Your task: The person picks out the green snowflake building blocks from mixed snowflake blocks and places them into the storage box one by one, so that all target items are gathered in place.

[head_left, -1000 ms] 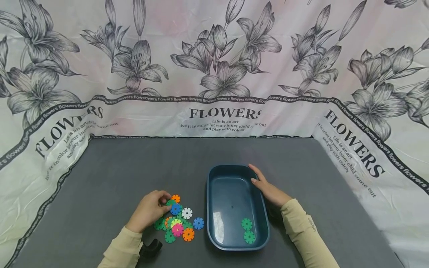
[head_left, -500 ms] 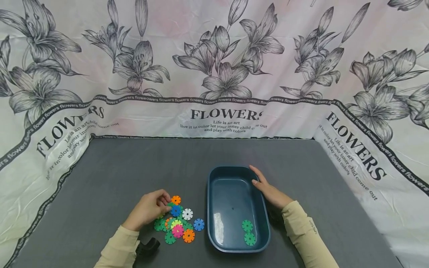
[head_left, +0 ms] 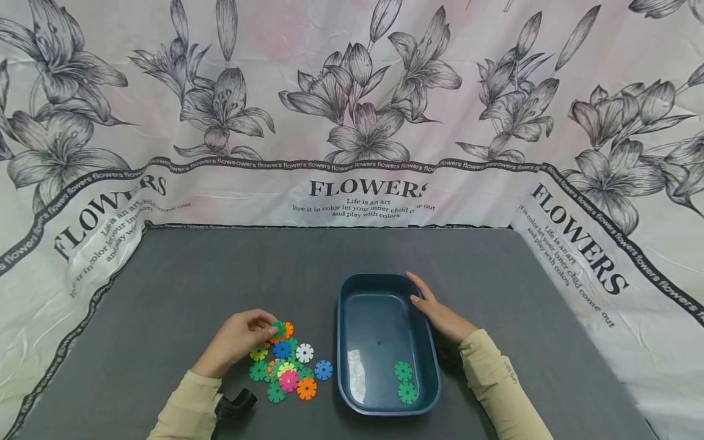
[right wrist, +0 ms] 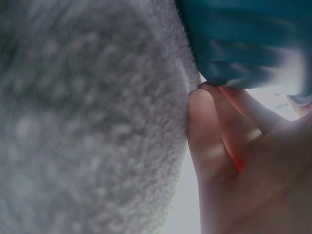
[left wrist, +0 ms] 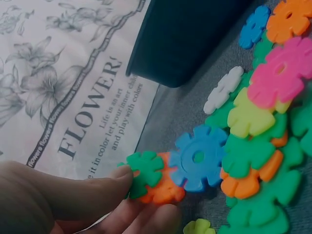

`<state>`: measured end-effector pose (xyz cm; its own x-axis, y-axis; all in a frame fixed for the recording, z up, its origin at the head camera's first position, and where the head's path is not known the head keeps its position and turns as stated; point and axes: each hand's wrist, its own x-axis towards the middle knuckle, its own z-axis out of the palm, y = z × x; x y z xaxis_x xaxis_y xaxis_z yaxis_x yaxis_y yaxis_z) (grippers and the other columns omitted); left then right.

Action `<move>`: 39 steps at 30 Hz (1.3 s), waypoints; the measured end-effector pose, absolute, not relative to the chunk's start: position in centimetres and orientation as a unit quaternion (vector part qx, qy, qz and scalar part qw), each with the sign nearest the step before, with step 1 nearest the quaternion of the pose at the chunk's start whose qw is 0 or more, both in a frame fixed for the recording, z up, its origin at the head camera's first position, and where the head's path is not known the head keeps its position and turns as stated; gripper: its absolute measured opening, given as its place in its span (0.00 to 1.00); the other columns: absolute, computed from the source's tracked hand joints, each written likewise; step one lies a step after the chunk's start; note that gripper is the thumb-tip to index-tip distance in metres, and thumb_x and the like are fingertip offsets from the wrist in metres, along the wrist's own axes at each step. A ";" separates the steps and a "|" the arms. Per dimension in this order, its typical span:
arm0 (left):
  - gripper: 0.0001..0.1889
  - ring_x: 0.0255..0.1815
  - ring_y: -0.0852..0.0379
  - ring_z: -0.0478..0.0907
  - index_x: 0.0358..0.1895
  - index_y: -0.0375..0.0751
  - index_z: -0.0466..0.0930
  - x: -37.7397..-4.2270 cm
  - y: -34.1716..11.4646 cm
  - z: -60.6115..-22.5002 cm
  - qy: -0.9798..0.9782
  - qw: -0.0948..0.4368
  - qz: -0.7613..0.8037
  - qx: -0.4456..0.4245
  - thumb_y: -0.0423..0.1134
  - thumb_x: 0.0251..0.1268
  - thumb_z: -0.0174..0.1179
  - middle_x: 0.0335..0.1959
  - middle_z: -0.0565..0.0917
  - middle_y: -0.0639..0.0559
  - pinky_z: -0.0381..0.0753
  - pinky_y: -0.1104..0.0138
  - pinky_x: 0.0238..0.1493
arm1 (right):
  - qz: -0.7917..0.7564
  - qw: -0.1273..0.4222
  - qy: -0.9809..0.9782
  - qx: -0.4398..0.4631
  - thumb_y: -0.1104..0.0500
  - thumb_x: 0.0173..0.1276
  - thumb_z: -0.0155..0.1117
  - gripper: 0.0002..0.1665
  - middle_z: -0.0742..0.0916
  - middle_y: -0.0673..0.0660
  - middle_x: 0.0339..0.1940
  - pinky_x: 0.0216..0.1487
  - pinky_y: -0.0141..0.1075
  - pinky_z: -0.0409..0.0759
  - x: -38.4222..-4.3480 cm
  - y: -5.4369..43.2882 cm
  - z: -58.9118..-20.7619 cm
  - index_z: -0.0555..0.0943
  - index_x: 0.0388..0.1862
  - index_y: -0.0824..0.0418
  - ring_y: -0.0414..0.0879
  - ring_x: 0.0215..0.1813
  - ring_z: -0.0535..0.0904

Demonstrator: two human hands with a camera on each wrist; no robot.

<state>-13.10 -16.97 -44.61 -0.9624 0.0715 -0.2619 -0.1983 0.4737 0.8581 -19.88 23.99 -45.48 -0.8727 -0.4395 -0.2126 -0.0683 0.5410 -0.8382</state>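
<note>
My left hand [head_left: 233, 342] pinches a green flower-shaped plastic disc [left wrist: 148, 165] between thumb and fingers, at the far end of a loose pile. Right behind that disc lies an orange disc [left wrist: 168, 183], and a blue disc [left wrist: 198, 157] is beside it. Other discs in the pile are green, yellow, pink [head_left: 288, 381] and white [head_left: 305, 352]. My right hand [head_left: 447, 316] holds the right side of a dark blue tub [head_left: 367, 330], thumb at the rim and fingers against the outer wall. Two green discs [head_left: 407, 393] lie in its near right part.
Under everything is a grey table [head_left: 220, 269], with a flower-printed curtain [head_left: 363, 192] around its back and sides. A lone blue disc [head_left: 323, 370] sits between pile and tub. Near my left sleeve there is a black strap-like object [head_left: 238, 403].
My left hand has drawn slightly left, and the green disc now shows clearly in its fingertips, uncovering a yellow disc. The right hand keeps its hold on the tub.
</note>
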 end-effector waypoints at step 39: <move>0.16 0.51 0.47 0.82 0.60 0.37 0.75 -17.2 -8.9 -39.7 0.721 0.191 0.664 0.053 0.32 0.72 0.52 0.56 0.80 0.41 0.75 0.54 0.58 | -0.453 0.203 0.855 -0.148 0.45 0.79 0.38 0.34 0.43 0.56 0.80 0.67 0.68 0.50 -20.1 24.2 -45.9 0.38 0.78 0.37 0.65 0.77 0.43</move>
<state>-17.17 -8.94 -39.69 -0.9218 0.3293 -0.2047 -0.1765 0.1137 0.9777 -20.10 24.23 -45.94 -0.8734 -0.4375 -0.2138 -0.0688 0.5456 -0.8352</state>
